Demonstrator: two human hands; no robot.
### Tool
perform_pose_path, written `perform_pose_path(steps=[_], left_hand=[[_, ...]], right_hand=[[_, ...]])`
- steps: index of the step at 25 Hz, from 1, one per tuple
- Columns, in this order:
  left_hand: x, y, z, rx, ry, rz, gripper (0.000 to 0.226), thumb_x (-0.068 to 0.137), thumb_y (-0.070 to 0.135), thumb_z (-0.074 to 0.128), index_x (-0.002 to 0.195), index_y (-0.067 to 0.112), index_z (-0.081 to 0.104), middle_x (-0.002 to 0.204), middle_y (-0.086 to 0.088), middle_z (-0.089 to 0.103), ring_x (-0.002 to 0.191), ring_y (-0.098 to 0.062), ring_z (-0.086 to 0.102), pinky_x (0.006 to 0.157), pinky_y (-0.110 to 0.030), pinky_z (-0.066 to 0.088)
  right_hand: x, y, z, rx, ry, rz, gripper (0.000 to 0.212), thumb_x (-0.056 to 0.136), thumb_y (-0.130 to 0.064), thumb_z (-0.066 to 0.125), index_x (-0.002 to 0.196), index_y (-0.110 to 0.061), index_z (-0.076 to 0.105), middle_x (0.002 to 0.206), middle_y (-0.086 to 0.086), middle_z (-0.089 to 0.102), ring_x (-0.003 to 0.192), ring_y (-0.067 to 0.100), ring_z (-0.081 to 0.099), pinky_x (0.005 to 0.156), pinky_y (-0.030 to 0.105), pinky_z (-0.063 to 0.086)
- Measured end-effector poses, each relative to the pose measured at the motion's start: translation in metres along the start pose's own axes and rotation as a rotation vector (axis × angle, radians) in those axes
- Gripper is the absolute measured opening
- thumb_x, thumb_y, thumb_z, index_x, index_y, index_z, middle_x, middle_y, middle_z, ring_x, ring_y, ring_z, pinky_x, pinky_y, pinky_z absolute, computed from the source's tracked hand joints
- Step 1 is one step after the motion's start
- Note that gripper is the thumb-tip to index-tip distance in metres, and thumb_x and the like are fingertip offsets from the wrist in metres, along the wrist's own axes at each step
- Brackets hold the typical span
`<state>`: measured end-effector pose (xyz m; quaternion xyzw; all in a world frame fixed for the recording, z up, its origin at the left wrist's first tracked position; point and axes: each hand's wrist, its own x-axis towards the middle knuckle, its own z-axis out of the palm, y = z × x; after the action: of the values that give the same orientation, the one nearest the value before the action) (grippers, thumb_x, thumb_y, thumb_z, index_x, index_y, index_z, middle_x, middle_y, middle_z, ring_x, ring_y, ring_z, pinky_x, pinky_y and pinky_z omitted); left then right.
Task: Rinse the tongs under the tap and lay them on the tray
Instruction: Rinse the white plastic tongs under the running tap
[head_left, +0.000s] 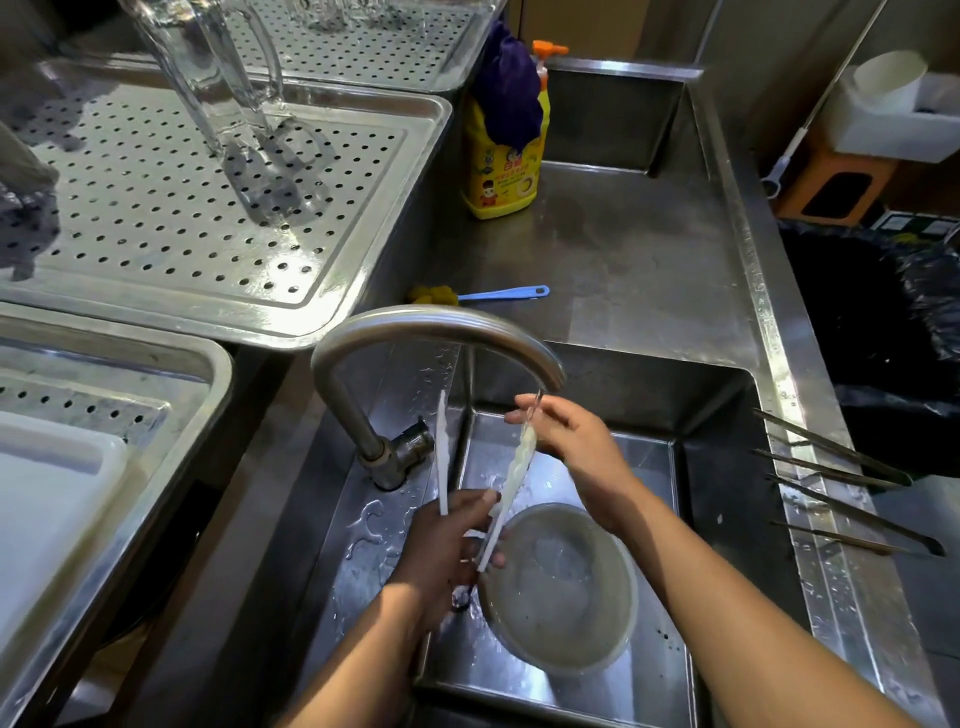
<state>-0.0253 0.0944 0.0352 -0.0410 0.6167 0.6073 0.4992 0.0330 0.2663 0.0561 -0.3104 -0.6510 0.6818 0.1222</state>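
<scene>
White plastic tongs (511, 475) stand nearly upright over the steel sink (717, 467), their two arms spread apart under the curved tap (415, 325). My left hand (447, 545) grips the tongs low down, near the hinge end. My right hand (566, 436) pinches the tip of the right arm just below the spout; the water stream there is faint. The left arm (441, 452) of the tongs points up freely. A perforated steel tray (171, 208) lies to the upper left, with a clear glass pitcher standing on it.
A round bowl of soapy water (561, 587) sits in the sink below the hands. Several dark metal tongs (841, 478) rest on the right rim. A yellow soap bottle (501, 150), a blue-handled brush (488, 295) and a second tray (104, 415) with a white board surround the sink.
</scene>
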Motion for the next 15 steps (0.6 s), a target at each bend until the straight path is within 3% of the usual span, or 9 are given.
perform_pose_path(steps=[3, 5, 7, 10, 13, 15], left_hand=[[-0.003, -0.002, -0.003, 0.072, -0.163, -0.173, 0.054, 0.083, 0.058, 0.065, 0.105, 0.008, 0.060, 0.065, -0.010, 0.061, 0.047, -0.021, 0.058, 0.039, -0.021, 0.042], [-0.006, -0.004, 0.000, 0.094, -0.210, -0.160, 0.067, 0.075, 0.068, 0.062, 0.111, 0.012, 0.058, 0.069, -0.007, 0.063, 0.051, -0.020, 0.060, 0.039, -0.023, 0.044], [-0.007, -0.007, 0.000, 0.034, -0.178, -0.101, 0.072, 0.069, 0.068, 0.074, 0.117, 0.017, 0.059, 0.076, -0.006, 0.066, 0.056, -0.020, 0.062, 0.039, -0.024, 0.044], [-0.007, -0.009, -0.001, 0.001, -0.209, -0.111, 0.069, 0.059, 0.059, 0.085, 0.110, 0.018, 0.064, 0.079, -0.005, 0.064, 0.053, -0.018, 0.058, 0.037, -0.022, 0.039], [-0.006, -0.010, 0.001, -0.014, -0.206, -0.140, 0.070, 0.060, 0.058, 0.082, 0.112, 0.016, 0.063, 0.081, -0.007, 0.064, 0.051, -0.017, 0.053, 0.035, -0.020, 0.037], [-0.006, -0.012, 0.002, -0.060, -0.204, -0.157, 0.068, 0.065, 0.057, 0.079, 0.119, 0.020, 0.062, 0.084, -0.009, 0.065, 0.048, -0.016, 0.051, 0.034, -0.019, 0.036]], right_hand=[[0.001, -0.005, -0.005, 0.195, 0.028, 0.080, 0.019, 0.100, -0.014, 0.055, 0.098, -0.008, 0.073, 0.081, 0.002, 0.074, 0.081, 0.019, 0.068, 0.074, 0.026, 0.059], [-0.004, -0.007, -0.003, 0.188, 0.089, 0.129, 0.019, 0.099, -0.016, 0.057, 0.093, -0.010, 0.074, 0.079, 0.005, 0.072, 0.080, 0.022, 0.065, 0.073, 0.030, 0.058], [-0.013, 0.000, -0.001, 0.235, 0.046, 0.117, 0.013, 0.097, -0.014, 0.060, 0.103, -0.016, 0.071, 0.090, 0.007, 0.077, 0.088, 0.023, 0.072, 0.074, 0.030, 0.060], [-0.022, 0.006, 0.001, 0.276, -0.066, 0.094, 0.040, 0.086, -0.005, 0.072, 0.120, -0.022, 0.062, 0.105, 0.007, 0.077, 0.100, 0.022, 0.073, 0.078, 0.031, 0.060], [-0.012, -0.001, 0.000, 0.197, 0.064, 0.104, 0.020, 0.096, -0.011, 0.063, 0.114, -0.013, 0.068, 0.106, 0.018, 0.073, 0.102, 0.037, 0.070, 0.085, 0.045, 0.060], [-0.012, 0.000, 0.001, 0.228, 0.036, 0.095, 0.018, 0.095, -0.008, 0.062, 0.111, -0.013, 0.068, 0.106, 0.019, 0.073, 0.103, 0.039, 0.070, 0.087, 0.048, 0.059]])
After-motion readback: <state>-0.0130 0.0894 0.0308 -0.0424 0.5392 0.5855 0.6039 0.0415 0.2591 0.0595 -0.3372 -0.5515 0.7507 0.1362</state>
